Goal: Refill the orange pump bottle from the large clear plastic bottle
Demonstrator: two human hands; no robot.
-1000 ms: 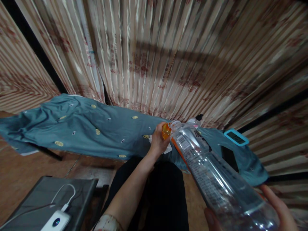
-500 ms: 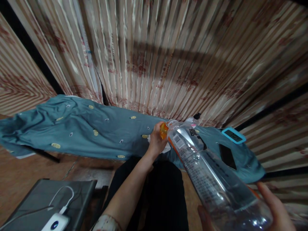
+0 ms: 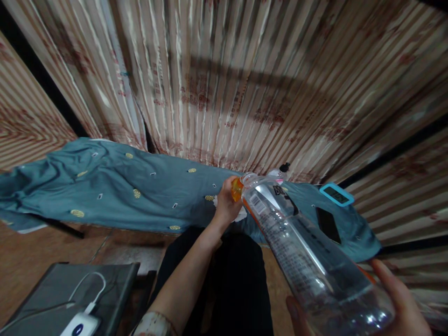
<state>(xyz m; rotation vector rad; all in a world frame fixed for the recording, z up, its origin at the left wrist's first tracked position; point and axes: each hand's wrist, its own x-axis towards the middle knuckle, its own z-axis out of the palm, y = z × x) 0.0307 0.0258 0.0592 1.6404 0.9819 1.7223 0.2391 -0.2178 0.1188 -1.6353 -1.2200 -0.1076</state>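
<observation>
A large clear plastic bottle (image 3: 297, 242) with a printed label slants across the right side, its neck up and to the left. My right hand (image 3: 402, 298) is closed around its base. My left hand (image 3: 227, 201) is closed on a small orange see-through container (image 3: 237, 189), held right beside the bottle's open mouth. Whether the two rims touch I cannot tell. A crumpled white tissue (image 3: 241, 214) shows behind my left hand on the cloth.
A teal cloth with pineapple prints (image 3: 157, 186) covers the long narrow table. On it lie a dark phone (image 3: 328, 225), a blue-framed digital clock (image 3: 336, 194) and a black-topped bottle (image 3: 282, 171). A white device (image 3: 82, 325) with a cable sits on a grey stool (image 3: 45, 289). Pleated curtains hang behind.
The view has shifted slightly, so the table things sit a little further left. Both hands keep their holds, and the bottle stays tilted against or beside the orange container.
</observation>
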